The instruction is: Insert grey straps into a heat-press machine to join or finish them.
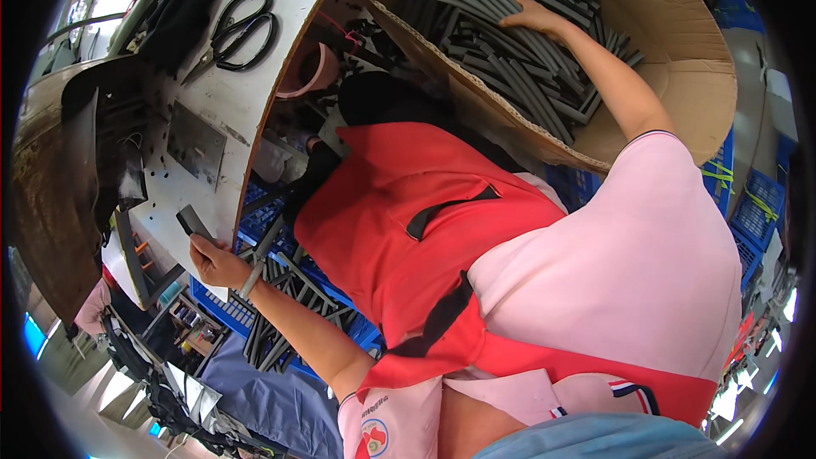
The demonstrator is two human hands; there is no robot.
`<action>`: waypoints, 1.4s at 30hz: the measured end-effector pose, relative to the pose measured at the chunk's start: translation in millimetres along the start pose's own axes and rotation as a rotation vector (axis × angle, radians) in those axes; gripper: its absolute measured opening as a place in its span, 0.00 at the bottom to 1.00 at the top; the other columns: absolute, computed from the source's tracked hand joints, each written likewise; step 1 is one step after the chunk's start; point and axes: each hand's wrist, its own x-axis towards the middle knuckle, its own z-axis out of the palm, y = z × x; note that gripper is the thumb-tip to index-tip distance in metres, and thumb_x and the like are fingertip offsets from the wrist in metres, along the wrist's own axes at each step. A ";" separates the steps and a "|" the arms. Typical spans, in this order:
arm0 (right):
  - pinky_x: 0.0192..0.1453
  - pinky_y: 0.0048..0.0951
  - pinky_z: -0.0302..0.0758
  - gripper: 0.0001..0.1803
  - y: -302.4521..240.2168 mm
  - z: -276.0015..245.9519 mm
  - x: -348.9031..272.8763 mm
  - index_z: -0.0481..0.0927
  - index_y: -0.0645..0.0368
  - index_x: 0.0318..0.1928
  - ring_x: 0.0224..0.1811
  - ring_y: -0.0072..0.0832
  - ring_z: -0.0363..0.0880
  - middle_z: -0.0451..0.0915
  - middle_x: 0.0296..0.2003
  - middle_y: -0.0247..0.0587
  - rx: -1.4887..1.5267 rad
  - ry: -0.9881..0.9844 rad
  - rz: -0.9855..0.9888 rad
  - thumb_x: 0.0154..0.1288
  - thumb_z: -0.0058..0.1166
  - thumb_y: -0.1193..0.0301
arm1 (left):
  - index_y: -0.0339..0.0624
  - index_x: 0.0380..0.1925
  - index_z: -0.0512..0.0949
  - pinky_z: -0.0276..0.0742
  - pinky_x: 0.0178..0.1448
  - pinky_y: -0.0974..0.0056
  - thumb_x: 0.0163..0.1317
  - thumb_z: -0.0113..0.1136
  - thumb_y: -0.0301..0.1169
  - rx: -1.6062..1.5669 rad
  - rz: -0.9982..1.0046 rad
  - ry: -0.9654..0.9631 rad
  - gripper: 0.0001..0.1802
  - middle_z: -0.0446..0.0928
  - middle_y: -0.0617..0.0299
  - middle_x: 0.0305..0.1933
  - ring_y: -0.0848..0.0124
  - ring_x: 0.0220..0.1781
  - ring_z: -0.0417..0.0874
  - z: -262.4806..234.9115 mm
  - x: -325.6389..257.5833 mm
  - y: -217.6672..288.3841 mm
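The person wears a pink short-sleeved shirt [629, 263] with a thin dark and red stripe at the sleeve hem. Over the shirt is a red vest [408, 221] with black trim. Below the vest, blue trousers [595, 440] show. A pale band [251, 279] sits at the left wrist.

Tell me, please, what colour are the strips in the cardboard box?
The strips in the cardboard box are dark grey, seen best in the head view.

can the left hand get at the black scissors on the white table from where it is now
Probably yes. The left hand, holding a small black piece, sits at the white table edge; bare tabletop lies between it and the scissors.
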 end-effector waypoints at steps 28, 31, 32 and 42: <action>0.42 0.29 0.75 0.20 -260.1 61.2 -136.4 0.78 0.53 0.52 0.36 0.27 0.78 0.79 0.33 0.38 -0.257 -0.120 -0.842 0.59 0.60 0.65 | 0.36 0.34 0.80 0.68 0.27 0.75 0.68 0.57 0.35 -0.434 -0.175 -0.445 0.11 0.79 0.61 0.24 0.79 0.23 0.76 7.2 -90.3 101.9; 0.48 0.31 0.74 0.24 -301.5 120.4 -211.5 0.73 0.56 0.56 0.44 0.30 0.77 0.78 0.41 0.42 0.125 -0.804 -0.933 0.59 0.61 0.70 | 0.32 0.40 0.81 0.76 0.43 0.67 0.64 0.61 0.28 -0.316 0.418 -0.616 0.10 0.81 0.57 0.33 0.70 0.35 0.80 16.7 -130.4 156.3; 0.56 0.32 0.72 0.24 -254.5 165.6 -190.0 0.70 0.58 0.59 0.53 0.34 0.75 0.76 0.50 0.45 0.129 -1.197 -0.891 0.62 0.59 0.70 | 0.33 0.39 0.81 0.73 0.48 0.64 0.61 0.62 0.28 -0.412 0.573 -0.650 0.10 0.80 0.57 0.32 0.67 0.38 0.80 23.7 -139.2 176.0; 0.35 0.21 0.73 0.18 -315.3 137.1 -253.4 0.73 0.60 0.53 0.30 0.16 0.73 0.74 0.27 0.31 0.537 -0.897 -0.544 0.71 0.49 0.61 | 0.39 0.46 0.80 0.70 0.53 0.60 0.61 0.61 0.32 0.054 0.380 -0.954 0.15 0.80 0.54 0.40 0.57 0.43 0.77 -42.2 -92.4 79.2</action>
